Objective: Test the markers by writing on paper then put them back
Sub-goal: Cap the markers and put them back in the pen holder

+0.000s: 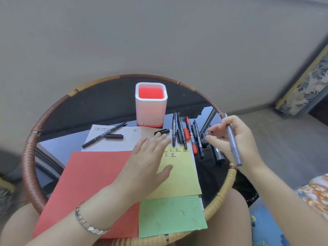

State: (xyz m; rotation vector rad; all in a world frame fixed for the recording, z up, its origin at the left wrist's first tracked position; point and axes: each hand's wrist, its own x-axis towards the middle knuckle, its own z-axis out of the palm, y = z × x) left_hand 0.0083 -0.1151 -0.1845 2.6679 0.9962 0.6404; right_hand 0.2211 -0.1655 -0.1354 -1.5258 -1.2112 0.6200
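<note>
Grey marker (pixel 237 157) held tilted, other markers (pixel 181 128) clustered — yellow paper (pixel 181 174) inked

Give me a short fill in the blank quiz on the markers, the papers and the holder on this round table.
1. The grey marker is gripped by the ___ hand.
2. The left hand lies flat on a paper sheet coloured ___.
3. The pen holder is white outside and ___ inside.
Missing words: right; yellow; red.
</note>
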